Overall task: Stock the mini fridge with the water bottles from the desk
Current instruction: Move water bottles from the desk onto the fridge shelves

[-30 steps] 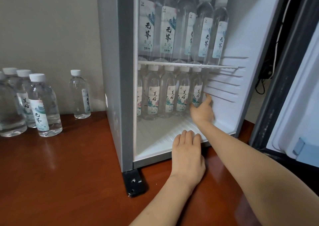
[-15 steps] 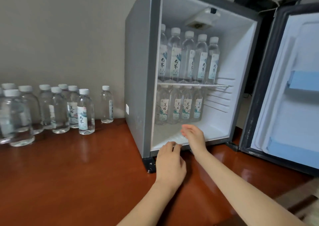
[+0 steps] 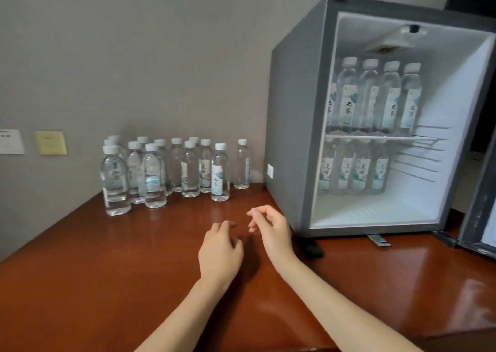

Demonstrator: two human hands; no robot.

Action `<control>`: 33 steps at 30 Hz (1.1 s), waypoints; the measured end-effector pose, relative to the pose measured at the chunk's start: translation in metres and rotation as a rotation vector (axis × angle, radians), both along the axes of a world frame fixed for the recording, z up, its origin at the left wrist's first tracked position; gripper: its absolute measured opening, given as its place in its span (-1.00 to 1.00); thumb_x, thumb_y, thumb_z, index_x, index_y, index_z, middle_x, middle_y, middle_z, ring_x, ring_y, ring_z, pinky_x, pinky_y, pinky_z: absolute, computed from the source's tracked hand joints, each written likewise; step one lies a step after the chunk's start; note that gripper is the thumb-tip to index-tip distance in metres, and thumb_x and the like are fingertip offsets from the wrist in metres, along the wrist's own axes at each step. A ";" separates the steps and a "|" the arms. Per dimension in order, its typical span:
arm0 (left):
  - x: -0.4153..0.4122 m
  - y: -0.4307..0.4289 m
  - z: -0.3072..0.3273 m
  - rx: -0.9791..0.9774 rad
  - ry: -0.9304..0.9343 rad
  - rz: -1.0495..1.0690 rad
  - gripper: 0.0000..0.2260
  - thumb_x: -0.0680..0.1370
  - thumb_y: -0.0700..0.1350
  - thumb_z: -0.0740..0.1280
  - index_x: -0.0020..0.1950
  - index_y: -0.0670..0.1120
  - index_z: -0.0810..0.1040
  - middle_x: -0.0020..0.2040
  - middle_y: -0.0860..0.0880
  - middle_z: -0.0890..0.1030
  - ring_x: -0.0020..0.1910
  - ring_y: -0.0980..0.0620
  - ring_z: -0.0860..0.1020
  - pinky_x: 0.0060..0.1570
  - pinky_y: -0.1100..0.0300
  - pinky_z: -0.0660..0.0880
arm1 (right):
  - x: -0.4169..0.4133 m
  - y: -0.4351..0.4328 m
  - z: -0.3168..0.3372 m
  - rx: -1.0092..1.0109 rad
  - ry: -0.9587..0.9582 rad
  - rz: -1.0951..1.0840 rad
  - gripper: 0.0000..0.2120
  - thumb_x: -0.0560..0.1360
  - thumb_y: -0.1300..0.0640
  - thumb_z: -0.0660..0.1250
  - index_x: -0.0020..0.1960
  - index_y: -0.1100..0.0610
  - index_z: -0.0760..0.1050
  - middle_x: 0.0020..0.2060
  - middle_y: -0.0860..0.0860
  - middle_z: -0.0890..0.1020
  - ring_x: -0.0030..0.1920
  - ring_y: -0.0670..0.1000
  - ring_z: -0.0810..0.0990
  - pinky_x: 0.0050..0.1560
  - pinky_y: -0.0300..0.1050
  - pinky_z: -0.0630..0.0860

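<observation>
Left forearm (image 3: 182, 314) and right forearm (image 3: 335, 292) bare, both stretched forward, drawing closer toward the wrists. Left grip (image 3: 220, 252): palm down, wrist straight, fingers loosely curled under, nothing held. Right grip (image 3: 271, 231): just beside the left, slightly farther forward, turned thumb-side up, fingers (image 3: 253, 213) half bent and pointing left; thumb near forefinger, nothing between them. The two grips are apart, not touching.

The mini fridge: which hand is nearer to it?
Right. The right hand is just beside the front corner of the mini fridge; the left hand is farther left, over the desk.
</observation>
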State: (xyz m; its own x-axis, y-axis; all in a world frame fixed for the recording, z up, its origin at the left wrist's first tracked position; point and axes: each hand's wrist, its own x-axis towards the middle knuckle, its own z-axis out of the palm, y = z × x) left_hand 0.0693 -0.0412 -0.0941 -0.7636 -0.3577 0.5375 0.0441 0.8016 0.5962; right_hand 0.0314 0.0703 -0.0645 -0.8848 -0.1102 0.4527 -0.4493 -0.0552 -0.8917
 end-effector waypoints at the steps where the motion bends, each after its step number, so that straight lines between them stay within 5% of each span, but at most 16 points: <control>1: 0.001 -0.013 -0.001 0.020 -0.017 0.029 -0.68 0.51 -0.13 0.26 0.26 -0.01 0.50 0.14 0.01 0.53 0.14 0.00 0.51 0.03 0.13 0.47 | -0.002 -0.012 -0.005 -0.005 -0.041 0.019 -0.84 0.57 0.24 0.30 -0.15 0.21 0.59 -0.43 -0.05 0.56 -0.37 -0.12 0.54 -0.29 -0.28 0.51; 9: -0.014 -0.073 -0.001 0.238 -0.037 0.135 -0.73 0.50 -0.18 0.29 0.19 -0.02 0.54 0.06 0.04 0.56 0.06 0.06 0.55 -0.04 0.27 0.35 | -0.037 -0.069 -0.015 0.043 -0.200 0.120 -0.81 0.58 0.19 0.29 -0.17 0.16 0.59 -0.41 0.01 0.54 -0.39 -0.09 0.51 -0.36 -0.36 0.42; 18: -0.030 -0.086 0.005 0.514 0.089 0.155 -0.68 0.47 -0.27 0.24 0.16 0.01 0.54 0.10 0.05 0.58 0.08 0.11 0.54 0.09 0.21 0.44 | -0.057 -0.122 -0.019 0.124 -0.196 0.200 -0.82 0.56 0.23 0.31 -0.22 0.13 0.58 -0.42 -0.02 0.57 -0.40 -0.13 0.53 -0.38 -0.41 0.40; 27: -0.031 -0.119 0.006 0.401 0.107 0.233 -0.64 0.48 -0.27 0.27 0.24 0.00 0.50 0.17 0.03 0.52 0.13 0.08 0.50 0.03 0.30 0.30 | -0.059 -0.131 -0.019 0.166 -0.209 0.190 -0.81 0.57 0.19 0.29 -0.20 0.10 0.59 -0.37 0.00 0.58 -0.37 -0.12 0.53 -0.36 -0.39 0.41; 33: -0.033 -0.158 0.009 0.525 0.131 0.363 -0.58 0.49 -0.26 0.29 0.35 -0.06 0.41 0.31 -0.09 0.39 0.11 0.00 0.48 0.04 0.24 0.30 | -0.066 -0.148 -0.017 0.209 -0.205 0.171 -0.83 0.57 0.14 0.30 -0.17 0.10 0.60 -0.36 -0.02 0.60 -0.35 -0.11 0.54 -0.32 -0.35 0.45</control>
State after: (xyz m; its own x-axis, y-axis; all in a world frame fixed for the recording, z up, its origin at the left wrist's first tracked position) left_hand 0.0365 -0.1988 -0.0855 -0.4844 -0.8213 0.3012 -0.0756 0.3823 0.9209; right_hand -0.0348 -0.0778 -0.0818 -0.9159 -0.3364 0.2189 -0.2592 0.0794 -0.9625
